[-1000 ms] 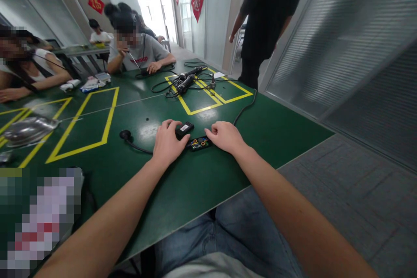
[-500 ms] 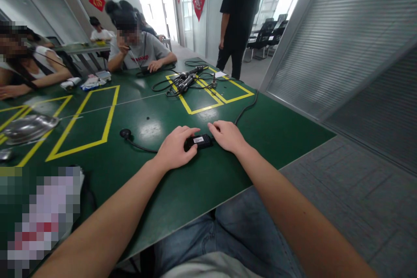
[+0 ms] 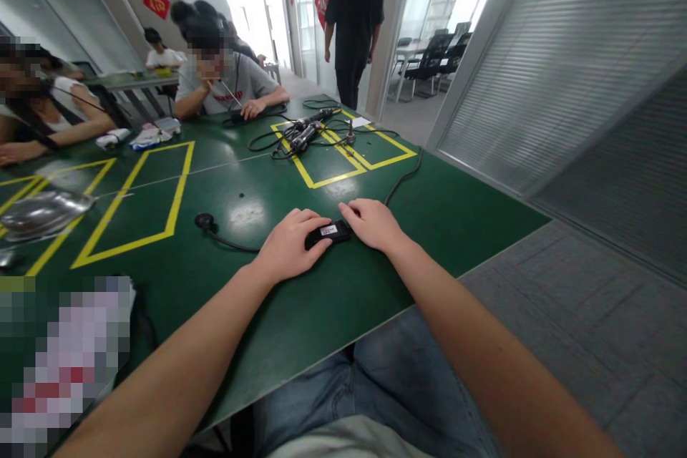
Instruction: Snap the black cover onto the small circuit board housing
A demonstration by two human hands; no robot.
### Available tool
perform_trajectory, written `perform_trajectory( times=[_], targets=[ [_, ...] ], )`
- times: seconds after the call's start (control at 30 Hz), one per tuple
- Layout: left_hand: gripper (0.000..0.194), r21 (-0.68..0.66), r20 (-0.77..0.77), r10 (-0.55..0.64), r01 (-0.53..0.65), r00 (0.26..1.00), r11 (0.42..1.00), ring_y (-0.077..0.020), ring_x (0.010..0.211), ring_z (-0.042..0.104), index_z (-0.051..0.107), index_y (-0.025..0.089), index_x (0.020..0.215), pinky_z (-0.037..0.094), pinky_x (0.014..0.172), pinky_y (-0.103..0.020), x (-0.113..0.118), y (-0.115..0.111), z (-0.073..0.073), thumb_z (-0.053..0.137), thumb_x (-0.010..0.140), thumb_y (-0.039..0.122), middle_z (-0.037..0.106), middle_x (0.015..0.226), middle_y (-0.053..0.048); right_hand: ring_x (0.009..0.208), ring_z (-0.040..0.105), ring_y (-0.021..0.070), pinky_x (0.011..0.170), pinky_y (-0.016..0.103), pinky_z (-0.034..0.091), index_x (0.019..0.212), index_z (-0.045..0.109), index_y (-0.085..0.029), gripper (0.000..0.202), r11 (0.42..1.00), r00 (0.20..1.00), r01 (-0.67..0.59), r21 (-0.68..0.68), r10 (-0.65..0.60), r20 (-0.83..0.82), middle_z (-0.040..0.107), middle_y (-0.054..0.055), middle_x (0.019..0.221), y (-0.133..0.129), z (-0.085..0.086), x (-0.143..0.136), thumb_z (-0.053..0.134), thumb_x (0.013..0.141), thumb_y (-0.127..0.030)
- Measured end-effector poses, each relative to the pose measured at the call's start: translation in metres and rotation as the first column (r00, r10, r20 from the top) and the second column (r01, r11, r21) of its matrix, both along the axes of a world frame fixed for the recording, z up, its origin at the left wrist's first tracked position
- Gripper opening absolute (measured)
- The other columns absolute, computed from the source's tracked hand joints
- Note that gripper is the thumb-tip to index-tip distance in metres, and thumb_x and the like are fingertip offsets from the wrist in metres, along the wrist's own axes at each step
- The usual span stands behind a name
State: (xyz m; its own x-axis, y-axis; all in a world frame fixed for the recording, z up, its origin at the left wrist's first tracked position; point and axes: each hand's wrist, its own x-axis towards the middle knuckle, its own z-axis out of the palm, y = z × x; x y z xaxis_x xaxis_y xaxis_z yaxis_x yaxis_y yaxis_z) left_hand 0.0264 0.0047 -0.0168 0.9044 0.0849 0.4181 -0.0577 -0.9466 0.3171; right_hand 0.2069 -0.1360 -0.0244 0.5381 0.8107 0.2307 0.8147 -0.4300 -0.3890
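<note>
Centrally in the frame, black case (image 3: 333, 231) lies on table (image 3: 300, 322); left hand (image 3: 290, 245) clasps its left end between thumb and fingers, probably to steady it. Right hand (image 3: 372, 224) curls beside the opposite end; cannot tell if it grips the cable (image 3: 402, 182).

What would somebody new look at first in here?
Probably the bright yellow tape marking rectangles on the green table. Then, in the middle, the left hand holding a small black box, with the right hand at its right end. A red diamond also stands out at upper left.
</note>
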Motion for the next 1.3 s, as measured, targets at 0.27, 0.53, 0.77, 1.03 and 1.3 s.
perform_trajectory(
  times=[0.27,0.53,0.77,1.03,1.3],
  targets=[
    [0.035,-0.009,-0.044,0.028,-0.029,0.999,1.000,-0.0306,0.109,0.070,0.078,0.019,0.130,0.060,0.099,-0.049,0.0007,0.0002,0.0001,0.073,0.099,0.035,0.079,0.119,-0.012,0.077,0.060,0.0197,0.068,0.032,0.034,0.075,0.069,-0.022,0.041,0.999,0.999,0.022,0.042,-0.020,-0.046,0.072,0.004,0.081,0.0003,-0.0022,-0.0012,0.067,0.104,-0.050],
    [0.035,-0.073,-0.082,0.073,-0.079,0.994,0.994,-0.0298,0.104,0.070,0.079,0.024,0.127,0.060,0.098,-0.047,0.0025,0.0019,-0.0011,0.073,0.098,0.042,0.077,0.106,-0.008,0.077,0.061,0.0197,0.069,0.031,0.035,0.073,0.066,-0.023,0.039,0.999,0.998,0.024,0.044,-0.021,-0.057,0.072,0.003,0.081,-0.0007,0.0018,-0.0037,0.069,0.103,-0.046],
    [0.036,-0.021,-0.085,0.061,-0.063,0.994,0.998,-0.0309,0.105,0.069,0.079,0.022,0.129,0.059,0.097,-0.048,0.0020,0.0005,0.0004,0.073,0.098,0.040,0.076,0.107,-0.010,0.075,0.059,0.0185,0.068,0.031,0.034,0.073,0.066,-0.022,0.037,0.997,0.998,0.007,0.080,-0.002,-0.064,0.070,0.002,0.078,0.0001,-0.0016,-0.0026,0.068,0.103,-0.044],
    [0.036,0.015,-0.079,0.054,-0.053,0.995,0.998,-0.0311,0.106,0.069,0.078,0.021,0.130,0.060,0.098,-0.048,0.0017,-0.0007,0.0005,0.072,0.099,0.039,0.076,0.108,-0.011,0.074,0.058,0.0185,0.068,0.031,0.034,0.072,0.065,-0.022,0.038,0.997,0.998,0.007,0.071,-0.003,-0.055,0.070,0.002,0.078,0.0001,-0.0014,-0.0026,0.068,0.103,-0.043],
    [0.035,-0.052,-0.077,0.068,-0.073,0.995,0.996,-0.0300,0.104,0.069,0.079,0.023,0.128,0.059,0.098,-0.047,0.0014,0.0015,-0.0009,0.072,0.099,0.041,0.076,0.106,-0.009,0.075,0.060,0.0194,0.068,0.032,0.034,0.074,0.067,-0.022,0.042,0.999,0.998,-0.008,0.049,0.011,-0.059,0.071,0.004,0.080,-0.0005,-0.0011,-0.0012,0.061,0.108,-0.046]
  ],
)
